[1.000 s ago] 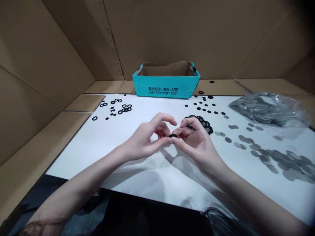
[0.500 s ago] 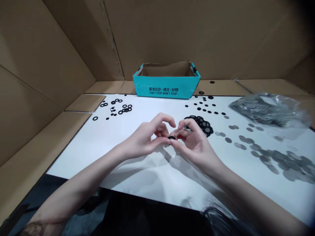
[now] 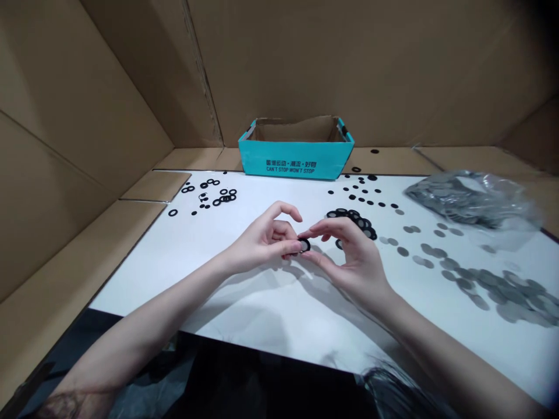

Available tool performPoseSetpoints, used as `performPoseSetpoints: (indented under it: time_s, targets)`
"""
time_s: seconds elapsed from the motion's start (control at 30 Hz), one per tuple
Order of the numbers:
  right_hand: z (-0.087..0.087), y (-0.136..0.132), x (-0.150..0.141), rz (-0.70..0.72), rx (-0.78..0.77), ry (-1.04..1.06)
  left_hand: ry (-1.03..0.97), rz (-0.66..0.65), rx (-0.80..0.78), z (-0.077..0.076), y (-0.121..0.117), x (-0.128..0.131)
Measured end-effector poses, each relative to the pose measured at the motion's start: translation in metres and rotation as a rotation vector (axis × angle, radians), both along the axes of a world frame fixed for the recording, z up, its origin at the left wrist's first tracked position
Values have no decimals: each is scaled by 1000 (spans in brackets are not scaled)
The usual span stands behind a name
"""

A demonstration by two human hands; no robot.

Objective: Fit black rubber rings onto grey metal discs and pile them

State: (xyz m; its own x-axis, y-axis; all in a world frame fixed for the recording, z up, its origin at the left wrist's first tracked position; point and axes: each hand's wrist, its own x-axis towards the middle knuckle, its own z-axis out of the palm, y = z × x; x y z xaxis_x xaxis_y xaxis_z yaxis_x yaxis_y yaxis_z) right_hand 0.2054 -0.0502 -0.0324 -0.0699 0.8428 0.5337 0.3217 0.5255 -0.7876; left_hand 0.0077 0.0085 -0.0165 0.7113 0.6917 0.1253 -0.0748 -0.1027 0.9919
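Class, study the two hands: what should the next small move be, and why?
Probably the right hand should close its fingers on the edge of the black-rimmed disc and take it over: the left hand pinches it, the right thumb and a fingertip are at its edge, and a pile of similar discs lies just beyond the right hand.

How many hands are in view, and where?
2: the left hand pinches the black-rimmed disc; the right hand is at the disc's right side. No other hand shows.

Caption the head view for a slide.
Head view: left hand and right hand at a black-rimmed disc, turquoise box behind.
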Motion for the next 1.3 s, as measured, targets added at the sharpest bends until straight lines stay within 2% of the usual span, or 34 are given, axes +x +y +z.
performPoseSetpoints:
  time_s: [0.13, 0.23, 0.27, 0.33, 0.37, 0.47, 0.6, 0.7, 0.83, 1.07, 1.17, 1.3]
  targets:
    - [2, 13, 18, -55, 23, -155, 93, 64, 98, 1, 13, -8]
    - [3, 26, 45, -226, 21, -297, 237, 305, 313, 4, 40, -31]
    - [3, 30, 55, -282, 22, -336, 368, 418, 412, 5, 52, -40]
    - [1, 36, 71, -369, 11, -414, 794, 598, 666, 5, 77, -60]
    - [-2, 39, 78, -395, -2, -443, 885, 638, 701, 4, 89, -69]
    - [-9, 44, 87, -398, -73, -474, 1037, 687, 740, -4, 114, -87]
    - [-7, 41, 92, -371, -97, -453, 1166, 658, 777, -17, 124, -95]
    - [5, 31, 104, -400, -109, -427, 1200, 664, 807, -23, 124, -96]
    - [13, 12, 135, -550, -265, -519, 1195, 703, 827, -25, 124, -99]
    - [-15, -27, 188, -683, -449, -668, 1048, 846, 842, -22, 121, -100]
    - [-24, -39, 192, -711, -456, -697, 954, 852, 844, -19, 118, -96]
    - [-31, -41, 187, -743, -417, -680, 842, 819, 846, -17, 115, -88]
